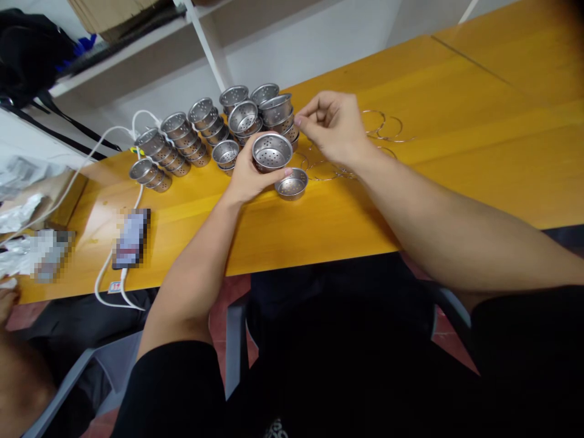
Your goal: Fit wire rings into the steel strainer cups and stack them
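Note:
My left hand (247,178) is closed around a perforated metal strainer basket (272,152), tilted with its open top toward me. Just below it, a second strainer basket (292,185) rests on the table near my left thumb. My right hand (335,128) is raised with thumb and forefinger pinched together, close to the right side of a stack of baskets (276,108). Whatever those fingertips hold is too small to make out. Several thin wire rings (337,173) lie on the wood beneath and beyond my right forearm.
More stacked strainer baskets (177,128) stand in leaning columns to the left on the wooden table (255,237). A phone (132,237) with a white cable lies near the front edge. Foil-like packets (20,213) and another person's arm (22,371) are at far left.

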The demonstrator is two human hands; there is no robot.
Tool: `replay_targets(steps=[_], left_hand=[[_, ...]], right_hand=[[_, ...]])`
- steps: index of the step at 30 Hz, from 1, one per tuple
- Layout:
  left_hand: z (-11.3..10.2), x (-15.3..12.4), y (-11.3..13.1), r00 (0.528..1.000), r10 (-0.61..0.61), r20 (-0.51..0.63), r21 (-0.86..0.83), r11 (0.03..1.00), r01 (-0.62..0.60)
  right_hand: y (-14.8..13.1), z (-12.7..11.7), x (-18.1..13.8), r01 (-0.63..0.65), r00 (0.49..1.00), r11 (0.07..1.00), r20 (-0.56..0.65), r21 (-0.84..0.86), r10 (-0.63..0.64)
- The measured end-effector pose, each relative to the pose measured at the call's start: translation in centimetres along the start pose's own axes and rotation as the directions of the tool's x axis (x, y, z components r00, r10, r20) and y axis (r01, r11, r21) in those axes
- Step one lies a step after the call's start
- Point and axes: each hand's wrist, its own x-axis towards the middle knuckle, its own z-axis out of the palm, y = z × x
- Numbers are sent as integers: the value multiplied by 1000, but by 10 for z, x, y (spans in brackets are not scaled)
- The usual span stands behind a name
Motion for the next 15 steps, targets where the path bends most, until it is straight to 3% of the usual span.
replay_targets(steps=[5,9,15], left_hand=[[1,0,-8,1000,0,-23,3,1000,0],[2,0,-11,1000,3,-26,6,1000,-3],[6,-1,-18,999,33,-19,-14,999,-34]], right_hand=[[0,10,-5,-45,993,997,109,60,38],[-1,12,-7,-46,998,997,54,58,43],[-9,12,-11,-74,995,994,54,-79,79]])
